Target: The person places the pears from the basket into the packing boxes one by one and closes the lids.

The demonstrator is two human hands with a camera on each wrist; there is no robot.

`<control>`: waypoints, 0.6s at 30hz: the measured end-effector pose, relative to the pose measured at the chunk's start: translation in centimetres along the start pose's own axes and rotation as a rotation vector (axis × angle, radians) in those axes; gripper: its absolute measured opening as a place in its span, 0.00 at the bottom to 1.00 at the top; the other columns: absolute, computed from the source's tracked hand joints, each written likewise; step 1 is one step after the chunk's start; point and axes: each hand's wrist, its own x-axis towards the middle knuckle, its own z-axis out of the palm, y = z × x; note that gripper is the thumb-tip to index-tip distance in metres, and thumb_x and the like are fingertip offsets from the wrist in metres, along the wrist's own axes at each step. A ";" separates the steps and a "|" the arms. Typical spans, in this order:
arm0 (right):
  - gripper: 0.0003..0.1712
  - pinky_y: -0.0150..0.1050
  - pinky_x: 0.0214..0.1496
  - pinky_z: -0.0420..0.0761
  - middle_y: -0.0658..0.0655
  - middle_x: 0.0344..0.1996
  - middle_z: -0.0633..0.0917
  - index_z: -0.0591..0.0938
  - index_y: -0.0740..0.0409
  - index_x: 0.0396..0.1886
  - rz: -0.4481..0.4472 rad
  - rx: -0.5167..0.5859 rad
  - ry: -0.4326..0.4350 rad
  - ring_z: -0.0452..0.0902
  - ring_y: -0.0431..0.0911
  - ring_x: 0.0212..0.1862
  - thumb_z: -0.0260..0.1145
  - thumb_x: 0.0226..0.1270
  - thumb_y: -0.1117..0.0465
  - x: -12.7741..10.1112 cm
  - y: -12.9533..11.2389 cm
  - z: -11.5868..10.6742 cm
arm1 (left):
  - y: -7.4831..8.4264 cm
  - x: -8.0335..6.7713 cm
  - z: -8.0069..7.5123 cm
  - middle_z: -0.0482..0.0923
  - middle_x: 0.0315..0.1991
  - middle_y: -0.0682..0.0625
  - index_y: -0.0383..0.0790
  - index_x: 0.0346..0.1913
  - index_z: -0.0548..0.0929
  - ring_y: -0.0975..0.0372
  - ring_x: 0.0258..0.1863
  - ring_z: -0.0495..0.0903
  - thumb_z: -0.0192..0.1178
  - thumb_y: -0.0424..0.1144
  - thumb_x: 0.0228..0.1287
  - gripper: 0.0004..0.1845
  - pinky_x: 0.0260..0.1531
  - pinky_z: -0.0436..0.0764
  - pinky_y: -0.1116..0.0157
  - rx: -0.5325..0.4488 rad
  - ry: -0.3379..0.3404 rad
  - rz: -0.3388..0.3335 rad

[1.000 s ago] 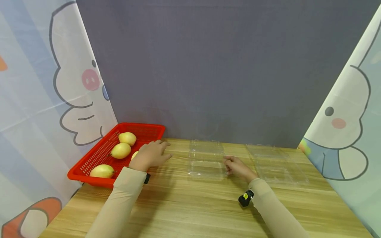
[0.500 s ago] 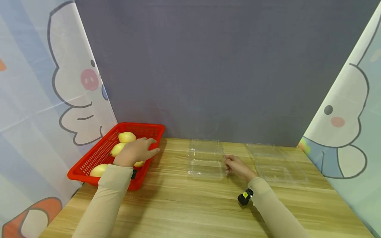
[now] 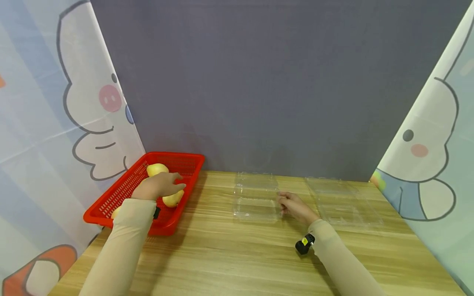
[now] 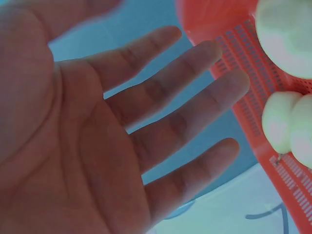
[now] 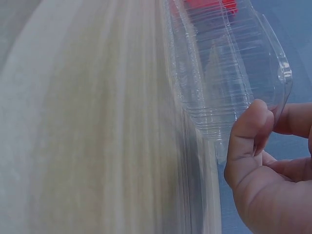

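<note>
A red mesh basket (image 3: 174, 156) at the table's far left holds yellow pears (image 3: 157, 169). My left hand (image 3: 174, 185) hovers over the basket with straight, spread fingers, just above one pear (image 3: 173, 199). In the left wrist view the open palm (image 4: 97, 146) holds nothing, with the basket wall (image 4: 243, 73) and pears (image 4: 287, 126) behind it. A clear plastic clamshell container (image 3: 255, 199) lies open at the table's middle. My right hand (image 3: 281, 203) is at its right edge. The right wrist view shows the thumb (image 5: 248, 131) and a finger pinching the container's rim (image 5: 280, 73).
A second clear clamshell container (image 3: 344, 201) lies to the right of my right hand. The wooden table (image 3: 237, 255) is closed in by a grey back wall and cartoon-printed curtains on both sides. A black wrist device (image 3: 304, 244) sits on the right sleeve.
My left hand has moved left from the table beside the basket to a spot over the pears inside it. The right hand has stayed at the container's edge.
</note>
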 end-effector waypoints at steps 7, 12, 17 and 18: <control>0.31 0.37 0.33 0.73 0.57 0.33 0.71 0.53 0.73 0.76 0.007 -0.005 -0.004 0.65 0.45 0.31 0.47 0.81 0.65 -0.1 -0.1 0.1 | -1.1 0.1 -0.1 0.76 0.59 0.31 0.29 0.63 0.76 0.38 0.58 0.75 0.54 0.42 0.73 0.24 0.57 0.72 0.40 -0.009 -0.003 0.016; 0.31 0.37 0.33 0.74 0.57 0.32 0.71 0.52 0.74 0.76 0.004 0.002 -0.017 0.64 0.44 0.31 0.47 0.81 0.65 0.0 -0.1 0.1 | -1.8 0.7 0.0 0.77 0.57 0.30 0.28 0.61 0.77 0.38 0.58 0.74 0.53 0.39 0.72 0.21 0.57 0.72 0.41 0.004 -0.024 0.015; 0.31 0.37 0.33 0.73 0.57 0.32 0.71 0.54 0.73 0.76 0.012 0.009 0.000 0.65 0.44 0.31 0.47 0.81 0.65 0.0 -0.2 0.1 | -2.3 1.5 0.2 0.77 0.58 0.32 0.30 0.61 0.78 0.41 0.57 0.75 0.57 0.40 0.69 0.22 0.56 0.73 0.42 -0.005 -0.052 0.005; 0.31 0.37 0.33 0.73 0.57 0.32 0.71 0.54 0.72 0.76 0.013 0.009 0.003 0.65 0.44 0.31 0.48 0.81 0.65 0.0 -0.2 0.1 | -2.4 1.7 0.3 0.77 0.58 0.33 0.30 0.61 0.79 0.42 0.57 0.76 0.58 0.41 0.69 0.23 0.57 0.73 0.42 -0.007 -0.055 0.006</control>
